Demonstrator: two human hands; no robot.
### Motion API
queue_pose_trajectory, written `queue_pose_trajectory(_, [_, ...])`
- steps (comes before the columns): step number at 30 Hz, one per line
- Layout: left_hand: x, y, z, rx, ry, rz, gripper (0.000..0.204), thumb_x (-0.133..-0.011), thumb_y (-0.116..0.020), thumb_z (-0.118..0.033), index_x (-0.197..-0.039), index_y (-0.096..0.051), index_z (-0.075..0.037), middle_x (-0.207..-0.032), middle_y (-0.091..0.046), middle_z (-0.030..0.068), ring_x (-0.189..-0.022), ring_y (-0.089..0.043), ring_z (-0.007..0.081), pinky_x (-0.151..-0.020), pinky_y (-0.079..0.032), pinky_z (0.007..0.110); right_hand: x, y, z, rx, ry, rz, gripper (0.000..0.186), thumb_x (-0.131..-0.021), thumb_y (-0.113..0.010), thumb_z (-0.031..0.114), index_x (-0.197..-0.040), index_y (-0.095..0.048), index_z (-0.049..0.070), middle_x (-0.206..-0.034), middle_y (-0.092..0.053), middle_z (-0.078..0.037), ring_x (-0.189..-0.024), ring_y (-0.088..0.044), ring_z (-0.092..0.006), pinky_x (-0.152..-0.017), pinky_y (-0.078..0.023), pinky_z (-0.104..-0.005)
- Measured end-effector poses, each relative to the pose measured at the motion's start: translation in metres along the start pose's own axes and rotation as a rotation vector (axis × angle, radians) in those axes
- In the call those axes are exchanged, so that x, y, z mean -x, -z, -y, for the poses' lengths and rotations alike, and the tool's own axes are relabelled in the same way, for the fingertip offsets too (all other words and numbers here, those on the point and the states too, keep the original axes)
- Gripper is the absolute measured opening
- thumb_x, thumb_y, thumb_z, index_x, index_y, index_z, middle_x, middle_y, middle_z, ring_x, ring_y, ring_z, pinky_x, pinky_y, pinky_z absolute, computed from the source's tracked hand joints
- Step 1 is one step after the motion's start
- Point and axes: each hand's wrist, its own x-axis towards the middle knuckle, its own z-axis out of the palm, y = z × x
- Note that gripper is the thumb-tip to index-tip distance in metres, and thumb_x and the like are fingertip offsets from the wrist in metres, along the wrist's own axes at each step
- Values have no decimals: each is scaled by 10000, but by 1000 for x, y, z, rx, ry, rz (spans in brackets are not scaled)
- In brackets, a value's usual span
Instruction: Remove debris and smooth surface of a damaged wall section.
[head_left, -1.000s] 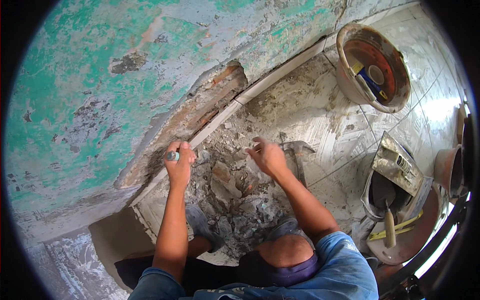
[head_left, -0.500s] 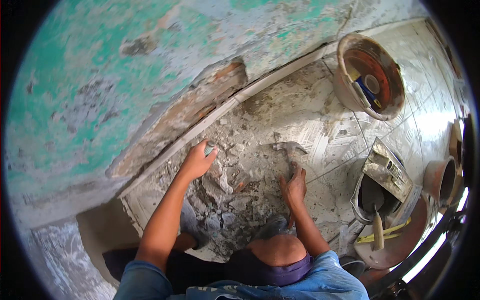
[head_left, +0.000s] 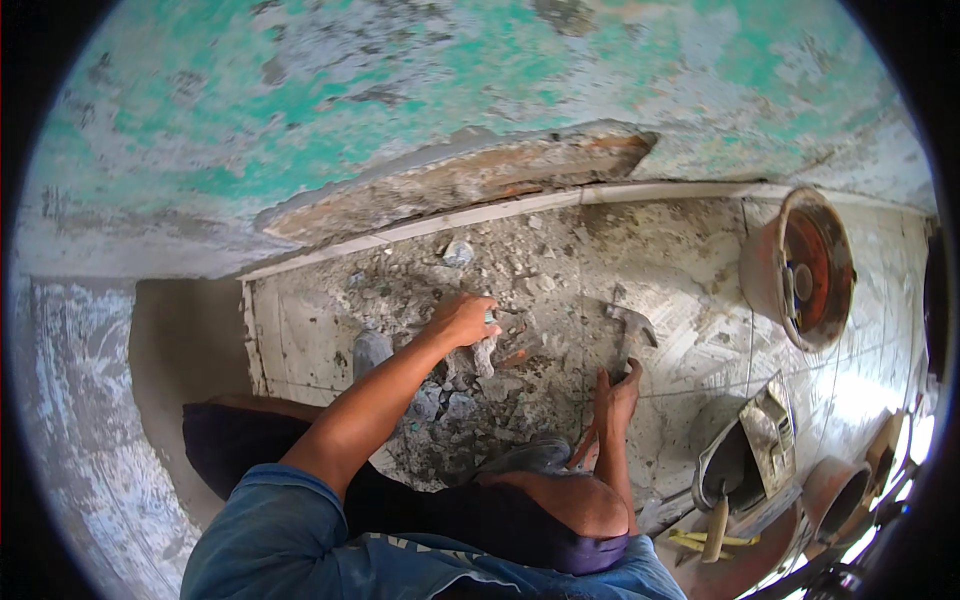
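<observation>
My left hand (head_left: 462, 322) is closed around a small greenish tool (head_left: 490, 316), probably a chisel, over broken plaster and rubble (head_left: 455, 405); a pale lump (head_left: 484, 360) lies just below it. My right hand (head_left: 616, 398) is wrapped around the handle of a claw hammer (head_left: 632, 325), whose metal head rests among grit on the tiles. Beyond both hands, a long chipped-out patch (head_left: 450, 180) exposes brown material at the foot of the peeling green wall (head_left: 380, 80), just above the pale skirting (head_left: 520, 203).
A stained bucket (head_left: 760, 270) stands at the upper right. Below it are a container with a metal float (head_left: 765, 430) and wooden-handled trowel (head_left: 716, 530), a shallow pan (head_left: 750, 555) and a smaller bucket (head_left: 830, 505). A grey plastered patch (head_left: 185, 330) borders the tiles at left.
My view has swung toward the wall's left end. My left hand has left the wall's base for the rubble. My right hand, earlier open in the air, has taken hold of the hammer.
</observation>
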Motion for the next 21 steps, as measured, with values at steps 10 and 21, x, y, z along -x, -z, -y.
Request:
queue_pose_trajectory(10, [14,58,-13,128,-236,-88,379,-857,-583,-107,-1217,-536,2,-887,-637,199,-832,-644,311,-727,-504,426,-17,-1,-23,37,-94,109,469,-804,-660,357,-932,-574,-87,-809,-618,-223,-746,-601,-325,-682,-463,-403])
queue_pose_trajectory(21, [30,41,-53,31,-456,-103,282,-816,-566,-9,-1097,-580,2,-847,-642,206,-783,-653,327,-700,-508,453,-28,-1,-60,-129,-39,298,395,-850,-649,344,-830,-577,-44,-706,-573,-104,-664,-509,-183,-600,-416,-361])
